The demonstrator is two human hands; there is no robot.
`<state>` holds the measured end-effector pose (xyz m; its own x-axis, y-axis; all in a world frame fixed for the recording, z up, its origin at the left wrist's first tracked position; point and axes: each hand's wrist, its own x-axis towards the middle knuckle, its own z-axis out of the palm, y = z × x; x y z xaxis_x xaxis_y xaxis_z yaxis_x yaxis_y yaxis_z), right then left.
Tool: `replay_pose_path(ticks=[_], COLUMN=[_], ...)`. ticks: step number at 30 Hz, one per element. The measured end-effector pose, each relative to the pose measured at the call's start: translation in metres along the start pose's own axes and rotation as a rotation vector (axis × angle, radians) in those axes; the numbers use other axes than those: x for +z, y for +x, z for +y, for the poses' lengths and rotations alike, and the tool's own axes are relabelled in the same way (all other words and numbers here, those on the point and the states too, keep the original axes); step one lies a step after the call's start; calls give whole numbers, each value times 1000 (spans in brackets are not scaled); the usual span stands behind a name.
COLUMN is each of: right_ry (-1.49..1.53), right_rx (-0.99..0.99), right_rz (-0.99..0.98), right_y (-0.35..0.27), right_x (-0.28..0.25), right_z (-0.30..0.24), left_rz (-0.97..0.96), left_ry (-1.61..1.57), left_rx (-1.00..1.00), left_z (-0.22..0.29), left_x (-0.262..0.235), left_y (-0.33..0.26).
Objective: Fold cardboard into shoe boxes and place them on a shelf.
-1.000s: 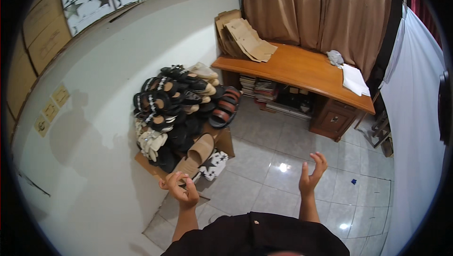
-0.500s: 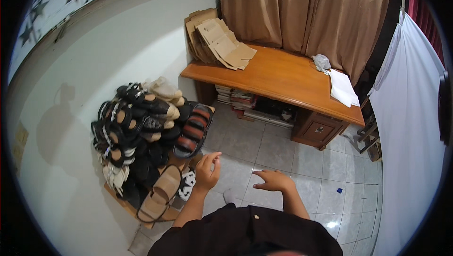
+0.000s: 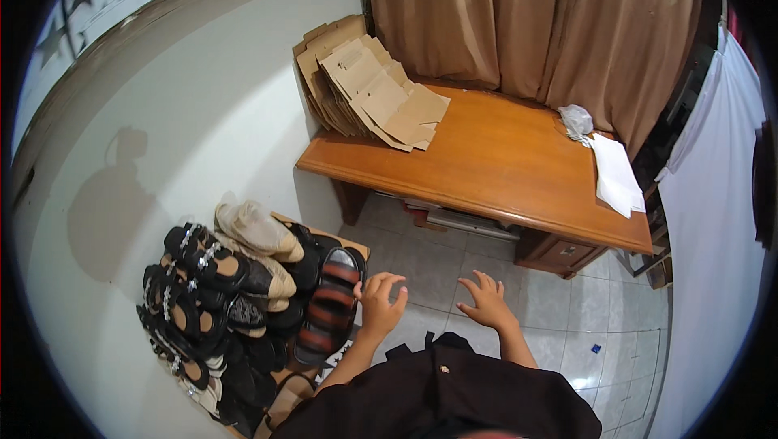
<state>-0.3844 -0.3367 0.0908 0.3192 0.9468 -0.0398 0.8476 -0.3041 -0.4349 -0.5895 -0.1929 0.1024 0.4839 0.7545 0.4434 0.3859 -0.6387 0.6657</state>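
My left hand (image 3: 381, 303) is raised with its fingers apart and holds nothing. It is nearest to a pair of black sandals with red-brown straps (image 3: 328, 309) on the pile's right side; whether it touches them I cannot tell. My right hand (image 3: 486, 301), also empty, is held over the tiled floor with its fingers spread. Left of me, shoes are heaped on a wooden stand (image 3: 353, 251): black sandals with shiny trim (image 3: 198, 257), cream shoes (image 3: 258, 231) and a beige-soled pair (image 3: 290, 398) partly hidden by my body.
Ahead stands a wooden desk (image 3: 502, 164) bearing flattened cardboard boxes (image 3: 373, 91), a crumpled plastic bag (image 3: 576, 121) and white paper (image 3: 616, 176). Brown curtains (image 3: 519, 26) hang behind it. A white cloth (image 3: 705, 236) hangs at right. A small blue scrap (image 3: 596, 348) lies on the floor.
My view has shifted forward, so the desk and the shoe pile sit lower in the picture. The fingers of both hands have spread, and the right hand now points more upward.
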Motion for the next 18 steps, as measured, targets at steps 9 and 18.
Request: replay_pose_path(ticks=[9, 18], right_ry=[98, 161], right_rx=[5, 148], right_rz=[-47, -161], right_y=[217, 392], right_x=[4, 8], right_z=[111, 229], left_rz=[-15, -381], left_ry=[93, 333], left_rx=[-196, -133], left_z=[-69, -138], left_x=[133, 285], left_y=[167, 336])
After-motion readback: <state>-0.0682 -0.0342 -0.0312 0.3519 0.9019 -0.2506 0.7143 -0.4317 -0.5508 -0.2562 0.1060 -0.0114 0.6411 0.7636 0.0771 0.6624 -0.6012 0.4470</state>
